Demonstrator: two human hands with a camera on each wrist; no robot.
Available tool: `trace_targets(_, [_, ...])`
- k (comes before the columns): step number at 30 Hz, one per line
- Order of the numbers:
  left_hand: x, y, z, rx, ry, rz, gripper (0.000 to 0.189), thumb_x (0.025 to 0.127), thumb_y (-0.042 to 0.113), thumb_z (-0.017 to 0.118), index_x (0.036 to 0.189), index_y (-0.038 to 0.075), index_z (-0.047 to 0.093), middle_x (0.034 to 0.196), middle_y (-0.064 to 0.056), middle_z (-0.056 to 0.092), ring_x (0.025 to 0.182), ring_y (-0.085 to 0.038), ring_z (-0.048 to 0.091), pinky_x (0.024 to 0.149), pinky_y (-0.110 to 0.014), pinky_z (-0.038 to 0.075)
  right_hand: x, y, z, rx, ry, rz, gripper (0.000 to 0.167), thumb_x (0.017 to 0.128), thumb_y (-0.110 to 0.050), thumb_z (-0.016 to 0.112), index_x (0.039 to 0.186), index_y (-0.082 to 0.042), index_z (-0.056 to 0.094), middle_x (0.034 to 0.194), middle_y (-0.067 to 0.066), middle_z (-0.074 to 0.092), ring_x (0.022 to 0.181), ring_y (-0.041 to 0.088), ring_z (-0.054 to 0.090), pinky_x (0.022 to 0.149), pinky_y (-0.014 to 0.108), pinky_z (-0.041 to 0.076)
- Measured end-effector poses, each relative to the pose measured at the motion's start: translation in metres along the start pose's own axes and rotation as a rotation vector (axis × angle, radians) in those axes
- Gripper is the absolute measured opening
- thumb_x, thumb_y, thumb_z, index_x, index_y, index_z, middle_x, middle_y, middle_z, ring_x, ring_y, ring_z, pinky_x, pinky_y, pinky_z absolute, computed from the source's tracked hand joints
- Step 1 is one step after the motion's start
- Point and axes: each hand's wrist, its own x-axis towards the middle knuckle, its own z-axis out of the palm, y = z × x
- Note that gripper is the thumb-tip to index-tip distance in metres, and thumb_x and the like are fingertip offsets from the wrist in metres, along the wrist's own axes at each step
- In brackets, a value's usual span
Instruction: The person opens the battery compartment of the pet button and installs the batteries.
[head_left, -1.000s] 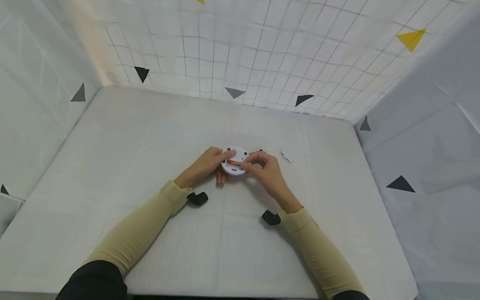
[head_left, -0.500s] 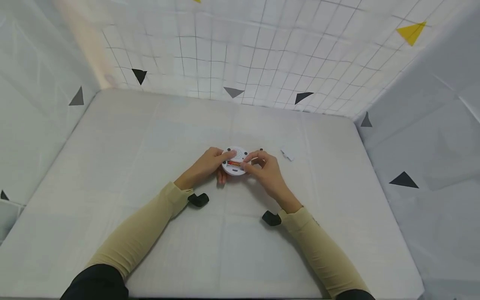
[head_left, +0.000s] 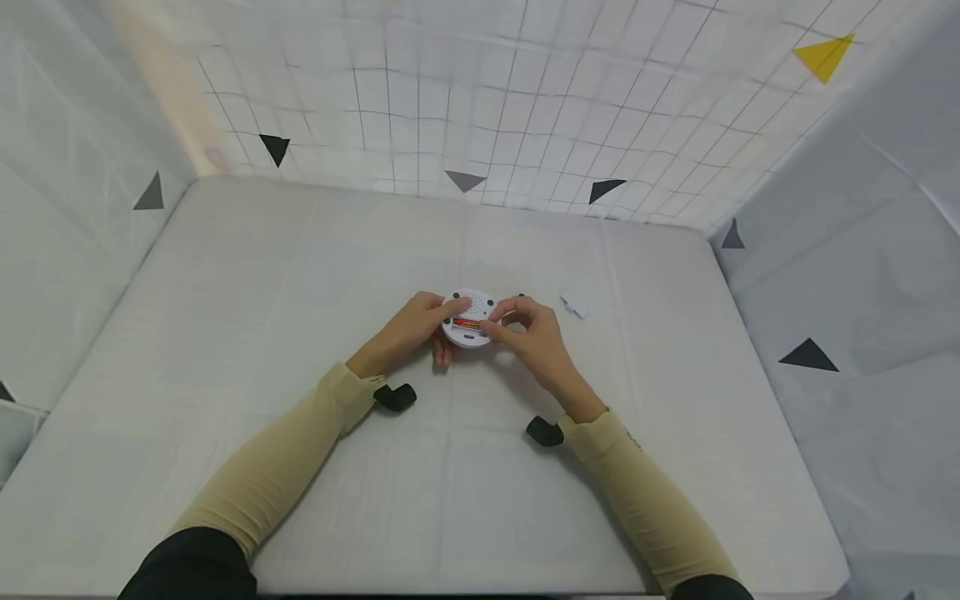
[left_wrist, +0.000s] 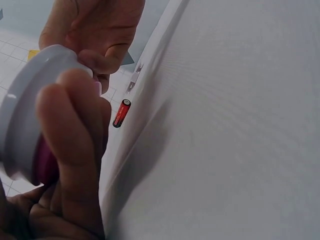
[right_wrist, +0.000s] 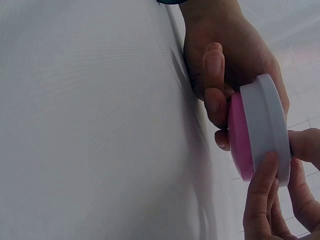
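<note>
Device [head_left: 478, 307] stayed clamped in the left hand [head_left: 414, 327], right hand [head_left: 536, 335] still pinching its edge, battery [head_left: 468, 324] beside those fingers scarcely changed, so work seemed little advanced.

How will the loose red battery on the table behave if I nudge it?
The battery looks cylindrical and seems to lie on its side, so it will probably roll. Straight and solid-looking, it likely won't flex when pinched. Being smooth-looking, it may be slightly slippery.

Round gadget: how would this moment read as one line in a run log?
left fingers: holding round gadget | right fingers: at its edge, beside exposed red battery | table: loose battery, white piece
</note>
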Motion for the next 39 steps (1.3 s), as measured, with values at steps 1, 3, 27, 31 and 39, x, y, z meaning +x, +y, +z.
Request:
trace_targets(1, [0.0,0.0,0.0,0.0,0.0,0.0,0.058,0.105,0.057,0.058,0.096,0.001,0.072,0.063,-0.018,0.07,0.046,-0.023,0.064,0.05,-0.033,0.054,0.0,0.0,0.0,0.004,-0.001,0.0,0.018,0.092,-0.011,0.082,0.103,-0.002,0.071,0.114,0.011,0.066,0.096,0.025,0.064,0.074,0.025,0.058])
trace_targets(3, [-0.001,0.001,0.0,0.001,-0.001,-0.001,0.058,0.105,0.056,0.058,0.096,0.001,0.072,0.063,-0.018,0.07,0.046,-0.023,0.064,0.05,-0.032,0.054,0.001,-0.001,0.0,0.003,-0.002,0.002,0.018,0.092,-0.011,0.082,0.102,-0.001,0.071,0.114,0.012,0.066,0.096,0.025,0.064,0.073,0.025,0.059])
trace_targets(27, [0.0,0.003,-0.001,-0.027,0.0,-0.003,0.059,0.103,0.058,0.06,0.097,0.001,0.073,0.065,-0.019,0.07,0.047,-0.023,0.063,0.049,-0.032,0.053,0.005,-0.003,-0.006,-0.055,0.036,0.015,0.022,0.098,-0.017,0.077,0.11,0.0,0.073,0.117,0.014,0.071,0.103,0.019,0.064,0.092,0.034,0.055])
trace_targets(31, [0.0,0.002,-0.001,-0.028,-0.001,-0.005,0.059,0.104,0.057,0.06,0.096,0.001,0.073,0.064,-0.019,0.07,0.046,-0.023,0.063,0.048,-0.031,0.053,0.006,-0.001,-0.009,-0.066,0.048,0.012,0.022,0.099,-0.019,0.076,0.111,0.0,0.074,0.114,0.015,0.072,0.1,0.018,0.064,0.085,0.028,0.058])
trace_targets(39, [0.0,0.002,0.0,-0.031,0.001,-0.019,0.057,0.103,0.057,0.06,0.099,0.002,0.074,0.064,-0.019,0.07,0.046,-0.022,0.062,0.049,-0.031,0.053,0.007,0.002,-0.016,-0.145,0.142,-0.009,0.018,0.1,-0.022,0.075,0.108,-0.006,0.074,0.111,0.009,0.073,0.1,0.02,0.069,0.085,0.03,0.061])
